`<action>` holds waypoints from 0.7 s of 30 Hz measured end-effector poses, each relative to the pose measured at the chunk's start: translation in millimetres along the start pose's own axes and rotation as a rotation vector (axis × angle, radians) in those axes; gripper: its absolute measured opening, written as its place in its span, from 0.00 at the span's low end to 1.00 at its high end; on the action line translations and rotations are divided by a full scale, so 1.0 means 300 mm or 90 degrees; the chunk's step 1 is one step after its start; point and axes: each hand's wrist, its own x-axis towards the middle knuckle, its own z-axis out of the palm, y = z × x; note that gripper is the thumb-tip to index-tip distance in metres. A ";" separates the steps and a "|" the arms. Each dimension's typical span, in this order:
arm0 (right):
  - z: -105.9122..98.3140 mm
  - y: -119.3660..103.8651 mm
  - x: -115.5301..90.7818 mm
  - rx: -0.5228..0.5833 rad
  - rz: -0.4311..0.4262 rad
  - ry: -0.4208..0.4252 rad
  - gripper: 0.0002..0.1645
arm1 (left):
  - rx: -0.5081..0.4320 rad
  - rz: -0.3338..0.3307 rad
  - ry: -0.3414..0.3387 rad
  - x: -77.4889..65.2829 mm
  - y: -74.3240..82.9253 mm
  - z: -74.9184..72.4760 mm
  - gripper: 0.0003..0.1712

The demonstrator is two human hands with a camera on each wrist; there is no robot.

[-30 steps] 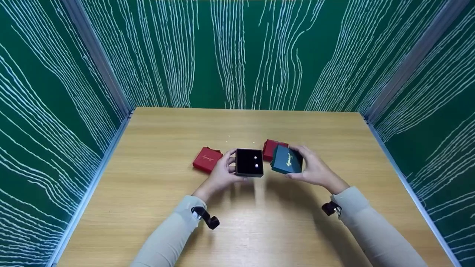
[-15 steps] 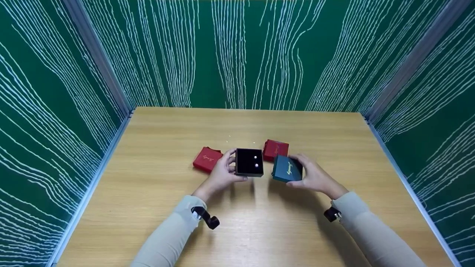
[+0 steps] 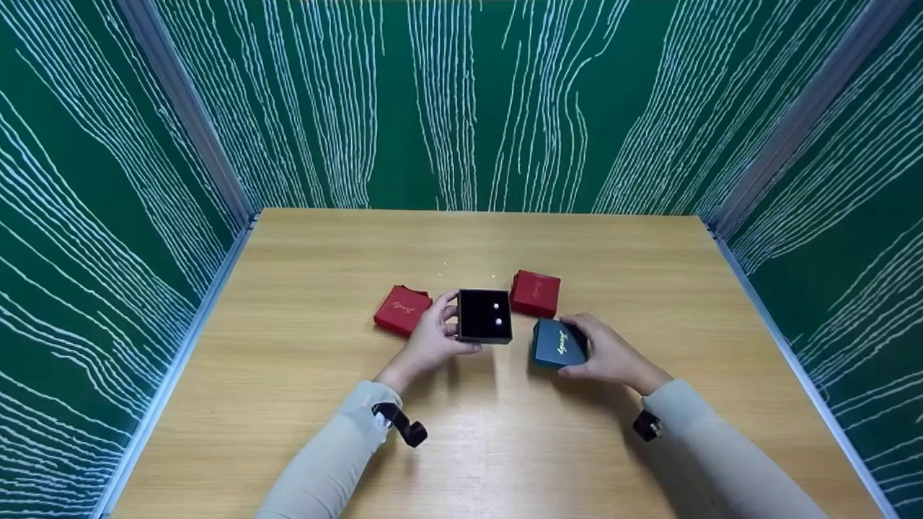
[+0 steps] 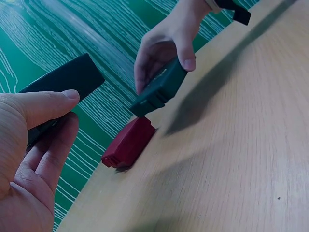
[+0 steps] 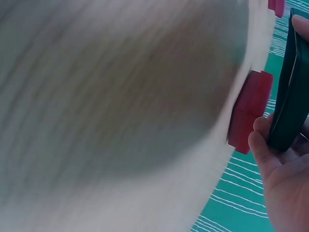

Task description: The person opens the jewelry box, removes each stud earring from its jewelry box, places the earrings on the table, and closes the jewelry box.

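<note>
My left hand [image 3: 431,333] grips a small black jewelry box [image 3: 476,316] by its left side. Two pearl-like studs [image 3: 497,313] sit toward the right of its dark insert. The left wrist view shows the thumb along the side of this black box [image 4: 72,79] and fingers beneath. Off to the right, my right hand [image 3: 611,355] holds a small green jewelry box [image 3: 557,343] with gold lettering, fingers at its far edge and thumb at the near one. It hangs above the table, over its shadow. The right wrist view catches this green box [image 5: 292,92] edge-on.
A red jewelry box [image 3: 402,310] lies on the wooden table [image 3: 476,432] left of my left hand. Another red box [image 3: 536,293] lies just beyond the green one. Tiny pale specks [image 3: 445,264] dot the tabletop behind. Green patterned walls [image 3: 447,108] enclose the back and sides.
My right hand has brought the green box lower and nearer to me, levelling it and uncovering the red box behind. The left hand and black box have stayed put.
</note>
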 end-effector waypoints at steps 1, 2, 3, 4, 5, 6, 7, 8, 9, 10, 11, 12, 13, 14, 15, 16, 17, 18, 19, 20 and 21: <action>0.003 0.003 0.000 -0.001 -0.001 0.000 0.59 | -0.001 -0.002 0.000 0.000 0.000 0.000 0.66; 0.005 0.007 0.000 -0.003 -0.001 0.000 0.59 | -0.002 -0.002 0.000 0.000 0.000 -0.001 0.66; 0.006 0.010 0.001 -0.003 -0.001 0.000 0.59 | -0.002 -0.002 0.000 -0.001 0.000 -0.001 0.66; 0.008 0.013 0.001 -0.011 -0.003 -0.001 0.59 | -0.004 -0.003 0.000 -0.001 0.001 -0.002 0.66; 0.010 0.016 0.001 -0.015 0.000 -0.004 0.59 | -0.005 -0.004 0.000 -0.002 0.001 -0.002 0.66; 0.012 0.019 0.001 -0.019 0.002 -0.007 0.59 | -0.005 -0.003 0.000 -0.002 0.001 -0.002 0.66; 0.013 0.022 0.001 -0.023 0.005 -0.010 0.59 | -0.005 -0.003 -0.001 -0.002 0.001 -0.003 0.65; 0.014 0.025 0.001 -0.028 0.007 -0.013 0.60 | -0.004 -0.003 0.000 -0.003 0.002 -0.003 0.65; 0.015 0.028 0.001 -0.031 0.010 -0.015 0.60 | -0.004 -0.004 0.000 -0.003 0.003 -0.003 0.66; 0.016 0.031 0.001 -0.034 0.012 -0.016 0.61 | -0.003 -0.006 0.001 -0.004 0.004 -0.003 0.66; 0.017 0.033 0.000 -0.031 0.018 -0.017 0.61 | 0.000 -0.005 0.000 -0.004 0.003 -0.003 0.66; 0.017 0.036 0.000 -0.033 0.020 -0.017 0.61 | 0.000 -0.007 0.000 -0.004 0.003 -0.003 0.66; 0.018 0.039 0.000 -0.037 0.019 -0.018 0.61 | -0.001 -0.009 0.001 -0.005 0.003 -0.003 0.67; 0.019 0.041 0.000 -0.041 0.020 -0.018 0.61 | -0.002 -0.010 0.001 -0.004 0.002 -0.003 0.67; 0.020 0.045 0.000 -0.045 0.024 -0.017 0.61 | -0.003 -0.011 0.000 -0.004 0.002 -0.003 0.67; 0.021 0.049 0.000 -0.051 0.027 -0.016 0.61 | -0.003 -0.012 0.000 -0.004 0.001 -0.002 0.67; 0.022 0.053 -0.001 -0.057 0.030 -0.015 0.61 | -0.004 -0.011 -0.001 -0.004 0.000 -0.002 0.67; 0.023 0.057 -0.001 -0.065 0.030 -0.014 0.61 | -0.006 -0.013 -0.001 -0.004 0.001 -0.002 0.67; 0.024 0.062 -0.001 -0.072 0.025 -0.011 0.62 | -0.005 -0.011 -0.001 -0.004 -0.001 -0.002 0.66; 0.026 0.066 -0.001 -0.079 0.022 -0.007 0.62 | -0.004 -0.008 -0.001 -0.003 -0.002 -0.002 0.66; 0.027 0.071 0.000 -0.083 0.019 -0.004 0.62 | -0.003 -0.006 0.000 -0.003 -0.002 -0.002 0.65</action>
